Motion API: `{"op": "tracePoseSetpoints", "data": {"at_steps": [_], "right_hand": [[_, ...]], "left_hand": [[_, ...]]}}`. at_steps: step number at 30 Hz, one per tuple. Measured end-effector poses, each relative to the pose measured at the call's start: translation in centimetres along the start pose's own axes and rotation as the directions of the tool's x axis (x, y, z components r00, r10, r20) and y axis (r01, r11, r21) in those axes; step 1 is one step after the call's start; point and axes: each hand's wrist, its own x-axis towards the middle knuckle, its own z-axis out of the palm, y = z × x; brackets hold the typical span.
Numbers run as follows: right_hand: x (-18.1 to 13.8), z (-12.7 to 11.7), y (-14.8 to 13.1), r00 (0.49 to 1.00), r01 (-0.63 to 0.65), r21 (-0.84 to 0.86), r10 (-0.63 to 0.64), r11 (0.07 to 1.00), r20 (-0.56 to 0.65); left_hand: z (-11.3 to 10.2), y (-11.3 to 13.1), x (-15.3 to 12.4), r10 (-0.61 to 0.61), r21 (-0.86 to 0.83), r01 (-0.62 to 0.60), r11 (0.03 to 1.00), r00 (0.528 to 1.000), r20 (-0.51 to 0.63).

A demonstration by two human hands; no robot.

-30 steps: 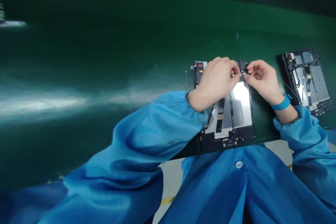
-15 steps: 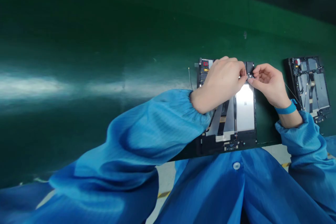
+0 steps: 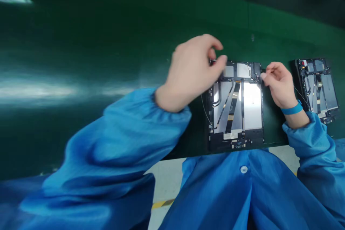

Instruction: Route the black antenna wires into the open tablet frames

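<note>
Near edge of the green work surface (image 3: 107, 43), right of centre: an opened tablet (image 3: 252, 104) lies flat with its back cover off and its internals facing up. The silver battery cells and the flex cables (image 3: 232, 105) appear seated. A thin wire (image 3: 205, 112) trails loose off the tablet's left side. By my judgement the internal fitting is well advanced, the work at the far right corner is not finished, and the cover is not yet on.

The left hand (image 3: 192, 72) is raised above the tablet's far left corner, clear of it. Thumb and forefinger are pinched together (blur hides whether anything small sits between them). The right hand (image 3: 279, 82), with a blue wrist strap (image 3: 293, 109), rests beside the tablet's right edge. Its fingers are curled and the tips are closed on the far right corner.

A second opened tablet (image 3: 319, 86) lies further right on the same surface, apart from both hands.
</note>
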Motion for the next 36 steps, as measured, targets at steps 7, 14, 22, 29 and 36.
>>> {"op": "tracePoseSetpoints", "data": {"at_steps": [7,14,22,29,36], "right_hand": [[-1.2,1.1,-3.7,0.989,0.143,-0.080,-0.145,0.986,-0.023],[-3.4,6.6,-8.7,0.870,0.290,-0.225,-0.158,0.930,0.467],[-4.4,8.5,-8.7,0.813,0.338,-0.398,-0.051,0.853,0.580],[-3.4,7.7,-8.6,0.617,0.436,-0.289,-0.049,0.853,0.785],[-1.4,6.8,-6.5,0.529,0.629,-0.138,-0.291,0.765,0.798]], "left_hand": [[-0.8,-4.5,-3.7,-0.296,-0.129,0.374,0.918,0.866,0.403],[0.5,-4.7,-4.7,-0.193,-0.222,0.294,0.930,0.903,0.384],[-0.3,-4.8,-6.7,-0.136,-0.449,0.262,0.854,0.946,0.293],[-0.5,-4.3,-9.8,-0.060,-0.633,0.163,0.757,0.982,0.181],[2.9,-5.0,-10.8,-0.128,-0.652,0.318,0.688,0.938,0.322]]}}
